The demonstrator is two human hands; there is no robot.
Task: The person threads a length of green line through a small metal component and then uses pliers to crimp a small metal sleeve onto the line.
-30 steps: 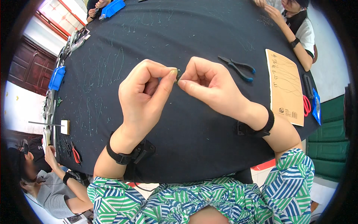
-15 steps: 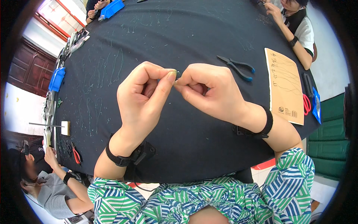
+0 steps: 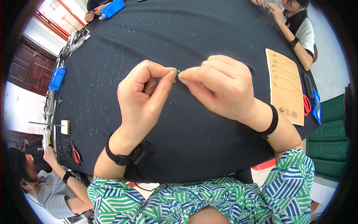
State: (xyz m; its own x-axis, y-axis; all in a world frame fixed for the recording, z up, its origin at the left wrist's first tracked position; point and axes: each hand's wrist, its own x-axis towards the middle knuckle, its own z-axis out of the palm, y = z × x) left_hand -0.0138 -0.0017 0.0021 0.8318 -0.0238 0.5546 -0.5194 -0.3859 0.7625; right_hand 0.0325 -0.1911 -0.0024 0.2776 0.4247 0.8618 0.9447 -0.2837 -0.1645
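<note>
Fine fingertip work seems in hand at the frame's upper centre: the left hand [image 3: 143,87] pinches a tiny greenish piece [image 3: 178,71], mostly hidden, with a pale glint; the right hand [image 3: 225,87] pinches just beside it, hold unclear. Next probably calls for steady fingertips.

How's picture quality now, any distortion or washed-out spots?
In the head view, the black table looks bowed and corners go dark; head view again, the red-framed pane looks washed out, and the tiny piece between left hand and right hand is too small to identify.
</note>
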